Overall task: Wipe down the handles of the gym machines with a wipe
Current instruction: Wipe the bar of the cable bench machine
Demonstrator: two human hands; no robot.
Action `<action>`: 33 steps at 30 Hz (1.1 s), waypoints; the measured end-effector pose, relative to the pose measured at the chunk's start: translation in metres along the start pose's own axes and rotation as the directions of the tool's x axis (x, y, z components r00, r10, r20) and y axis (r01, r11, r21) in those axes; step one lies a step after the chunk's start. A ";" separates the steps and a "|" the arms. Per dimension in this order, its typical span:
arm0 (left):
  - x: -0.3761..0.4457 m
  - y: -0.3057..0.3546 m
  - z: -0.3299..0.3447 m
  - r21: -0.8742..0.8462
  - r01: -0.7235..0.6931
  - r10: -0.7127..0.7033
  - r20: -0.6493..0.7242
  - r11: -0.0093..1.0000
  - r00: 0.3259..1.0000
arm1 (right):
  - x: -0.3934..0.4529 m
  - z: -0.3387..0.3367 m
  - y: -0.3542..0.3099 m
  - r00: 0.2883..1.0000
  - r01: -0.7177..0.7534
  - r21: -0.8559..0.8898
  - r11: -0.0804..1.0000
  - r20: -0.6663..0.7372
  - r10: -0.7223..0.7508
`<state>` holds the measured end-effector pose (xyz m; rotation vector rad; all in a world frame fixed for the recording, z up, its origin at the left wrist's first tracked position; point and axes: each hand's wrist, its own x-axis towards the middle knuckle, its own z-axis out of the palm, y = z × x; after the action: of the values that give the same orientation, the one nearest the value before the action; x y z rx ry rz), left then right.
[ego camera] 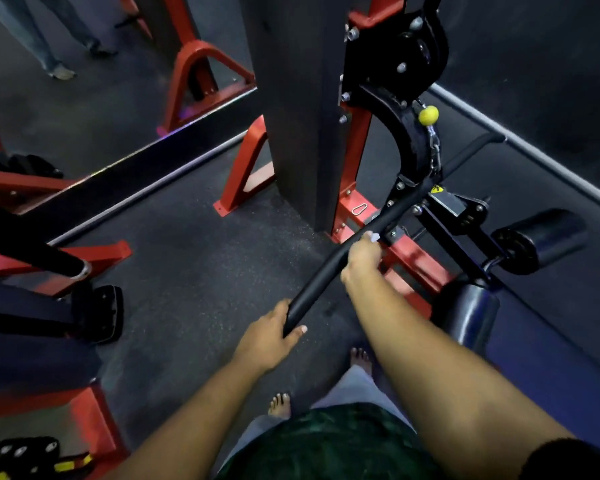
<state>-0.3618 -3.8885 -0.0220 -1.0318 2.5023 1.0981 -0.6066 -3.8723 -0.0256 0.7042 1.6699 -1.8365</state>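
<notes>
Low in the frame, the left hand curls around the near end of the black lat pulldown bar. Just above it, centre frame, the right hand grips the bar's bend; something pale shows at its fingertips, wipe or nail, I cannot tell. Further up right, the bar hangs by a chain under a yellow ball on the red-framed machine.

Long black pull-down bar: matt, smooth, rubber-like coating. Red machine frame: painted metal, satin sheen, with bright steel bolts. Round yellow ball stop: smooth plastic. Short steel chain: dull metal links. Black cylindrical roller pad: glossy vinyl-like cover. Dark floor: speckled, rough, rubbery.
</notes>
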 end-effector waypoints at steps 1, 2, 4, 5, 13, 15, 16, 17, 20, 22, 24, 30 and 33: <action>-0.005 -0.008 -0.001 -0.015 -0.015 0.015 -0.007 1.000 1.000 | -0.022 -0.003 0.028 0.999 0.044 -0.062 0.997 0.001 -0.044; -0.006 -0.013 -0.002 -0.032 -0.038 0.037 -0.023 0.999 0.999 | -0.041 -0.007 0.057 0.994 0.108 -0.153 0.982 0.016 -0.107; -0.006 -0.019 -0.008 -0.062 -0.080 0.078 -0.045 0.995 0.996 | -0.085 -0.016 0.095 0.966 0.260 -0.281 0.924 0.091 -0.244; -0.006 -0.019 -0.011 -0.075 -0.096 0.092 -0.049 0.993 0.995 | -0.097 -0.019 0.100 0.948 0.317 -0.320 0.893 0.130 -0.290; -0.003 -0.027 0.002 -0.186 -0.125 0.135 0.045 0.975 0.990 | -0.006 -0.014 0.031 0.726 0.632 -0.743 0.220 0.469 -0.503; 0.000 -0.033 0.003 -0.228 -0.091 0.102 0.037 0.969 0.994 | -0.014 -0.019 0.051 0.668 0.681 -0.725 0.106 0.555 -0.496; 0.003 -0.037 0.004 -0.250 -0.077 0.089 0.036 0.965 0.995 | -0.027 -0.025 0.066 0.625 0.721 -0.690 0.062 0.609 -0.488; 0.004 -0.039 0.003 -0.258 -0.054 0.068 0.048 0.965 0.996 | -0.042 -0.031 0.083 0.585 0.766 -0.641 0.045 0.667 -0.462; 0.006 -0.053 0.006 -0.277 -0.049 0.068 0.060 0.960 0.996 | -0.092 -0.049 0.135 0.504 0.858 -0.508 0.071 0.808 -0.304; 0.005 -0.059 0.009 -0.325 -0.047 0.056 0.019 0.945 0.998 | -0.112 -0.063 0.152 0.473 0.881 -0.461 0.106 0.857 -0.206; -0.001 -0.060 0.009 -0.330 -0.022 0.018 -0.015 0.944 1.000 | -0.123 -0.081 0.151 0.474 0.878 -0.439 0.189 0.851 -0.225; -0.031 -0.057 0.024 -0.473 0.175 -0.207 -0.016 0.863 0.978 | -0.134 -0.170 0.127 0.787 0.617 -0.597 0.513 0.477 -0.392; -0.060 -0.032 0.043 -0.466 0.191 -0.204 0.021 0.864 0.979 | -0.142 -0.236 0.117 0.845 0.534 -0.637 0.556 0.405 -0.349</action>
<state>-0.2997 -3.8417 -0.0425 -1.3958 2.1278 1.6732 -0.4204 -3.6388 -0.0291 -0.3207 2.3181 -1.2304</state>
